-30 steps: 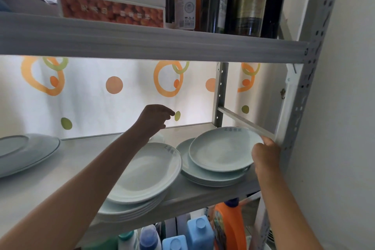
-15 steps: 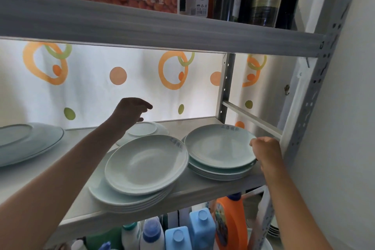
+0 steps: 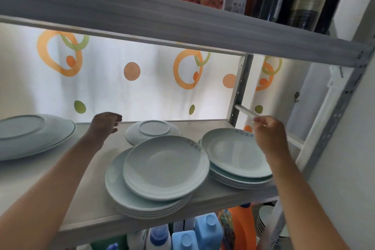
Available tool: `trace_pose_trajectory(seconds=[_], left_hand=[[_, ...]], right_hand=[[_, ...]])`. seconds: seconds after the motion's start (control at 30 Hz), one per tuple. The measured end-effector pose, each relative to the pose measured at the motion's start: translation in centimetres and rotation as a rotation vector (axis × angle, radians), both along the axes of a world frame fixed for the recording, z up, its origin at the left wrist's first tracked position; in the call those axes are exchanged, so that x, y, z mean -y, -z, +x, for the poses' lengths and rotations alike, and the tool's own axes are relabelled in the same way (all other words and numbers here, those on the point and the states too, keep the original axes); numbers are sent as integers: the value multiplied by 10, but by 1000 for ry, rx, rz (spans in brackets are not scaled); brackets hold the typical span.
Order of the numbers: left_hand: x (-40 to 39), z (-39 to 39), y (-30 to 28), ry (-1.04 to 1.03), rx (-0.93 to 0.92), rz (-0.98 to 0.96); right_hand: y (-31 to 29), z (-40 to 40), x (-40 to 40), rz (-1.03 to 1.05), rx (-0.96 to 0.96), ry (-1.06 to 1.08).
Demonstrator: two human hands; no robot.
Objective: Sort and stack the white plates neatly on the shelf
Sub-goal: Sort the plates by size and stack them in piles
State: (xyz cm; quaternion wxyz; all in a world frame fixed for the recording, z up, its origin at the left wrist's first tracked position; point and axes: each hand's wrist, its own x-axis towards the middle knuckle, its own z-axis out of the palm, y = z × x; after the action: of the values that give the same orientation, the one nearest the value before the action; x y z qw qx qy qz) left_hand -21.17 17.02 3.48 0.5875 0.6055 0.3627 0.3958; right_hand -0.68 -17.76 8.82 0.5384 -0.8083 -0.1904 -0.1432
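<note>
In the head view, the left hand [image 3: 104, 125] is hovering over the shelf board [image 3: 60, 178] with fingers loosely curled, holding nothing. An upturned small plate [image 3: 153, 131] is lying just to its right, near the back. The right hand [image 3: 268, 135] is hanging above the far rim of the right plate stack [image 3: 235, 160], fingers loosely bent, gripping nothing; whether it is touching the rim is unclear. The middle plate stack [image 3: 162, 170] is sitting between both forearms. A large upturned plate [image 3: 32, 134] is lying left of the left hand.
</note>
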Motion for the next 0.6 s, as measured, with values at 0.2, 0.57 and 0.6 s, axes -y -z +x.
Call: trace_pose_trajectory(seconds=[0.2, 0.57, 0.6], left_hand=[[9, 22, 25, -69, -275, 402], [-8, 21, 43, -20, -477, 538], [-8, 21, 44, -10, -496, 542]], right_hand=[[-27, -29, -81, -224, -60, -473], [-9, -5, -198, -726, -523, -548], [-7, -1, -204, -770, -548, -529]])
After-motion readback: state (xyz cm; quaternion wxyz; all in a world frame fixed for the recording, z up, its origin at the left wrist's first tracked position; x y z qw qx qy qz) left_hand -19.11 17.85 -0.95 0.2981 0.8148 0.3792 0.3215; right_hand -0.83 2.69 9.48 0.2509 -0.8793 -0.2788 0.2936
